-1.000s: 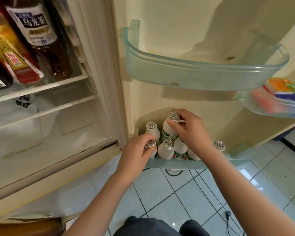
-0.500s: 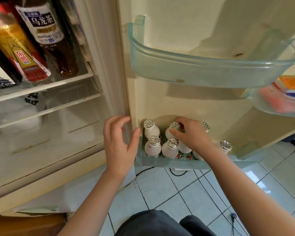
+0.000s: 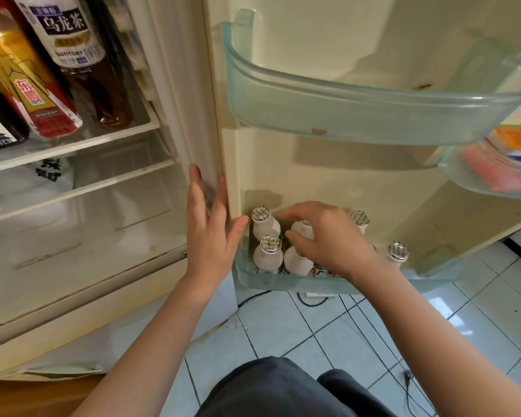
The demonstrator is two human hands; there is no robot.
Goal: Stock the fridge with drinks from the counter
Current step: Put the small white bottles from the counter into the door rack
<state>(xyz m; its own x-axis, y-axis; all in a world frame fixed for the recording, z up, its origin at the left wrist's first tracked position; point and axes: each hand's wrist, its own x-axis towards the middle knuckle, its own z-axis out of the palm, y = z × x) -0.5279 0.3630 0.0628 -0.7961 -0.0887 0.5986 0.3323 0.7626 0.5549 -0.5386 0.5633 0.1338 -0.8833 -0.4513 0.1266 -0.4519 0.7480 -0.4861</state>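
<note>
Bottom door bin (image 3: 283, 282) has free room at its right end, past small bottles (image 3: 268, 260). Left hand (image 3: 211, 236) flat, fingers spread, by door edge; right hand (image 3: 328, 239) pinches middle bottle (image 3: 303, 229).

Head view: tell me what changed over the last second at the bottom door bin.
The left hand let go of the front-left bottle and rose up-left; it is now open beside the door edge. The right hand lowered the back-row bottle into place and stays curled round it. The other bottles in the bottom door bin stand as before.
</note>
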